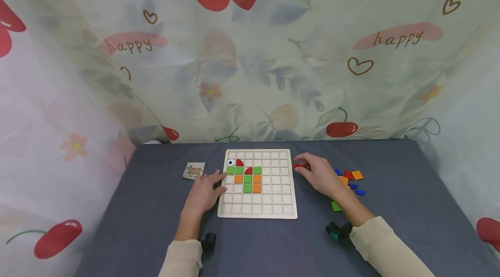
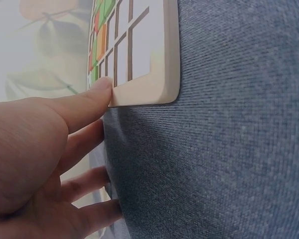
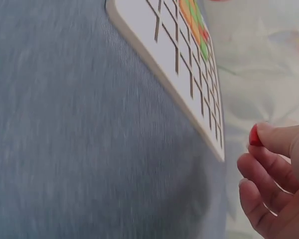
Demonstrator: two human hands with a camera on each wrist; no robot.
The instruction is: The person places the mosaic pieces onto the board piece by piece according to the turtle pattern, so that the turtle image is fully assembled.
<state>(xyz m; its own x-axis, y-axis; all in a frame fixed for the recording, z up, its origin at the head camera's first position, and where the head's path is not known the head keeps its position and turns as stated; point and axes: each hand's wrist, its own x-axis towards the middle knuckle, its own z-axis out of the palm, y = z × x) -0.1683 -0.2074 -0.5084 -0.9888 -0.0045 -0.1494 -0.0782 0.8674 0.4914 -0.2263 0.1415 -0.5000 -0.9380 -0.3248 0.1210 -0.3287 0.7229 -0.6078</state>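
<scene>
A pale wooden grid board (image 1: 275,212) lies on the table, with green, orange and red tiles and an eye tile (image 1: 231,162) set in its upper left cells. My left hand (image 1: 205,192) rests at the board's left edge, and in the left wrist view its thumb (image 2: 92,102) touches the rim. The fingers there are fairly straight. Just right of the board, my right hand (image 1: 316,173) pinches a small red tile (image 3: 254,135) between thumb and forefinger. The other fingers of that hand are bent, and part of the tile is hidden by the fingertips.
Loose orange, red and blue tiles (image 1: 357,175) lie in a pile right of my right hand. A green tile (image 1: 336,206) sits partly under the right forearm. A small picture card (image 1: 193,170) lies left of the board. A patterned curtain (image 1: 273,60) hangs behind the dark table (image 1: 148,207).
</scene>
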